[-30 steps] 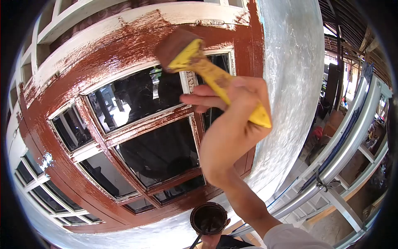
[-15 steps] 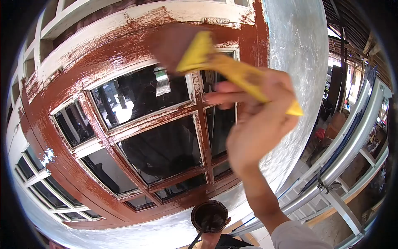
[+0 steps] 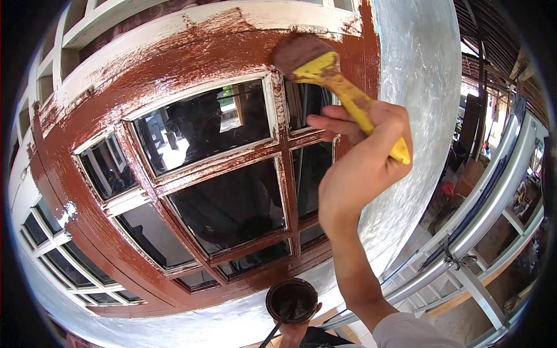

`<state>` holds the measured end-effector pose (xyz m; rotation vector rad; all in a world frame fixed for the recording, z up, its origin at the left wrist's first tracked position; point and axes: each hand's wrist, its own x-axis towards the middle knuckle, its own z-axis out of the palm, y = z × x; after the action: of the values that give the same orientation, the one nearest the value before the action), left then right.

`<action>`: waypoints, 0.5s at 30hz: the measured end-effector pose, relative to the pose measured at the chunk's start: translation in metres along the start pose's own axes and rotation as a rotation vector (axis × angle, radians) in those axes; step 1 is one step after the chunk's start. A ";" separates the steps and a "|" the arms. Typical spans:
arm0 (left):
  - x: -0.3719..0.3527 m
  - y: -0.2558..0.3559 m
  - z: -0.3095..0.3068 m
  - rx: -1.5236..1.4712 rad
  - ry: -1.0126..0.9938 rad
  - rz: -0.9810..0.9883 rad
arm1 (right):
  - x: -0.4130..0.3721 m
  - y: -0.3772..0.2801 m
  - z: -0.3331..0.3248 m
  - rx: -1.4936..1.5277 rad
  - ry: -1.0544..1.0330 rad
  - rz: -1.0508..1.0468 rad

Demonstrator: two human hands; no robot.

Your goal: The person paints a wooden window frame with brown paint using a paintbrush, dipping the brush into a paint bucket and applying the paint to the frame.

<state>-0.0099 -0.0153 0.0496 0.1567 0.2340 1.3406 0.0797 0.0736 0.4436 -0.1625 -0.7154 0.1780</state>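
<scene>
My right hand (image 3: 368, 156) is closed around the yellow handle of a wide paintbrush (image 3: 348, 98). Its brown-coated bristles touch the top rail of a window frame (image 3: 203, 61), near the upper right corner. Red-brown paint covers much of the frame, with white showing in streaks and along the pane edges. At the bottom, my left hand (image 3: 297, 333) holds a round can (image 3: 292, 300) with dark paint inside, and a thin dark stick or handle leans out of it. Only part of the left hand shows below the can.
A grey, shiny wall (image 3: 412, 104) curves along the window's right side. Farther right are metal rails (image 3: 493, 191) tied with dark cord, and clutter beneath a roof. White-framed panes (image 3: 64, 264) stand at the lower left, and a white lattice (image 3: 58, 58) at the upper left.
The brush and my right hand have shifted; the bristles moved right along the top rail, and the brush now looks sharper. The can is nearly where it was, still held.
</scene>
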 end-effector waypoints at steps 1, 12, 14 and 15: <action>0.000 0.000 -0.001 0.001 0.008 0.005 | -0.005 -0.004 0.004 0.016 -0.030 0.037; -0.001 0.004 0.003 0.011 0.052 0.020 | -0.034 -0.012 0.048 0.360 -0.411 0.084; 0.002 0.004 0.000 0.008 0.074 0.017 | -0.027 -0.015 0.040 0.265 -0.348 0.038; 0.001 0.005 0.000 0.014 0.063 0.026 | -0.020 -0.018 0.033 0.214 -0.304 0.026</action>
<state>-0.0144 -0.0127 0.0507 0.1304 0.2953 1.3709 0.0449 0.0545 0.4592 0.0618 -0.9907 0.3061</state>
